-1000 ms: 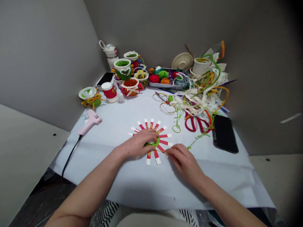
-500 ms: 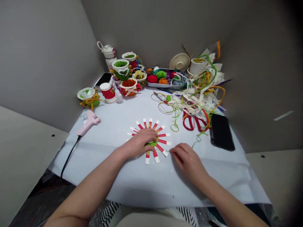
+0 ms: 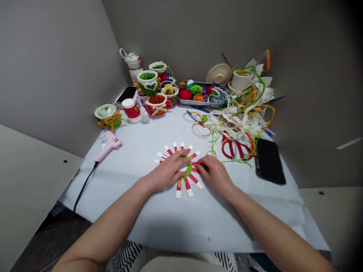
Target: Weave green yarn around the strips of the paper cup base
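A paper cup (image 3: 187, 184) lies flattened on the table, cut into red strips with white ends that fan out like rays. Green yarn (image 3: 188, 172) forms a ring around its round white base. From the left, my left hand (image 3: 169, 172) grips the cup, fingers curled over the far side of the ring and thumb at the near side. My right hand (image 3: 213, 172) is at the right-hand strips, its fingertips pinched together on the green yarn strand. The fingers hide the pinched bit. More thin green yarn (image 3: 238, 162) trails on the table beyond that hand.
A pink glue gun (image 3: 109, 146) with a black cord lies left. Yarn-covered cups (image 3: 148, 83), a red-and-white paper cup (image 3: 132, 110) and a yarn tray (image 3: 188, 102) stand behind. Red-handled scissors (image 3: 228, 150), tangled lace (image 3: 244, 119) and a black phone (image 3: 269, 160) are right.
My right hand has moved left and slightly away from me, from beside the strips' ends up to the strips near the green ring. The left hand stays on the cup.
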A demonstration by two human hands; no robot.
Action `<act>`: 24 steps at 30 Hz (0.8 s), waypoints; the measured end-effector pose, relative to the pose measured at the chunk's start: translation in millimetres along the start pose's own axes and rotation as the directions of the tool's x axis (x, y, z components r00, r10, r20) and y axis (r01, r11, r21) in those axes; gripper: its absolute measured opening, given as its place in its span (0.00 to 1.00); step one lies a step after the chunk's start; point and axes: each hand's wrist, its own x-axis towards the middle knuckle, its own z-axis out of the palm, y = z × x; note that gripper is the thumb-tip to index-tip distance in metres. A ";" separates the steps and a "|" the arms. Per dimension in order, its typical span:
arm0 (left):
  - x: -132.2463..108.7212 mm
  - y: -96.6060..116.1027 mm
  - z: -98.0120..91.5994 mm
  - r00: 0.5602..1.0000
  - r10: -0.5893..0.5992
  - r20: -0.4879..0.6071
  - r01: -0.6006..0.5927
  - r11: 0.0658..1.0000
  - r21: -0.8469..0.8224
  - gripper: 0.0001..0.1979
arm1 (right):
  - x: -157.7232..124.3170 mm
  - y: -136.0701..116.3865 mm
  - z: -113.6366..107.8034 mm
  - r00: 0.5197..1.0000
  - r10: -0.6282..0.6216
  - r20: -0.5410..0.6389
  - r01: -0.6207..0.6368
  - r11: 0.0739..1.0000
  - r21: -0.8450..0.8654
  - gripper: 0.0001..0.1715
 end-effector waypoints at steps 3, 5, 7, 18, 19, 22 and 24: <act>-1.7 2.6 -0.3 0.996 -0.073 -0.058 0.077 0.994 0.075 0.22 | 0.0 0.0 0.8 1.000 0.001 0.004 -0.001 1.000 0.000 0.09; -1.0 4.0 -1.4 0.993 -0.109 -0.047 0.114 0.986 0.121 0.23 | 1.2 -0.5 0.7 1.000 0.005 0.004 -0.005 1.000 0.004 0.10; 0.0 4.8 -4.2 0.991 -0.131 -0.029 0.133 0.979 0.154 0.22 | 1.4 -2.0 -0.4 1.000 0.003 -0.004 -0.003 1.000 0.019 0.10; -3.1 0.7 -19.5 0.994 -0.036 0.099 0.031 0.998 0.045 0.16 | -33.2 -15.6 -10.2 0.992 -0.118 0.033 0.114 0.988 0.106 0.08; -2.5 0.9 -17.6 0.994 -0.056 0.098 0.052 0.998 0.044 0.14 | -35.8 -16.3 -10.3 0.992 -0.123 0.026 0.120 0.988 0.098 0.08; 0.1 2.1 -11.9 0.992 -0.105 0.076 0.102 0.994 0.045 0.14 | -42.8 -18.8 -11.7 0.991 -0.134 0.015 0.132 0.988 0.075 0.10; 1.8 2.9 -9.6 0.991 -0.116 0.064 0.113 0.993 0.044 0.13 | -49.3 -20.6 -13.3 0.989 -0.148 0.022 0.147 0.988 0.053 0.11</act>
